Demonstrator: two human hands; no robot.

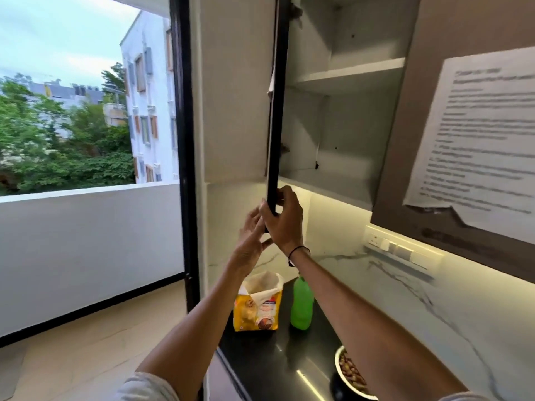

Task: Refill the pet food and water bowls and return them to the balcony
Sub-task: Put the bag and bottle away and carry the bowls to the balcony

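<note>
Home kitchen: wall cabinet point(344, 91), marble backsplash point(390, 287), black countertop point(269, 357).

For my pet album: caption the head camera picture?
Both hands hold the open cupboard door; food bag waits below.

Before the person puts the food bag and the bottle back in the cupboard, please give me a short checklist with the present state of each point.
1. Cupboard door open: ok, the right hand has a grip on its lower edge; the left hand touches it.
2. Free shelf: ok, nothing visible on it.
3. Food bag closed: not ok, its top is open.
4. Green bottle capped: cannot tell, the forearm hides its top.
5. Food bowl filled: ok, food shows inside.
6. Water bowl: cannot tell, not in view.
</note>
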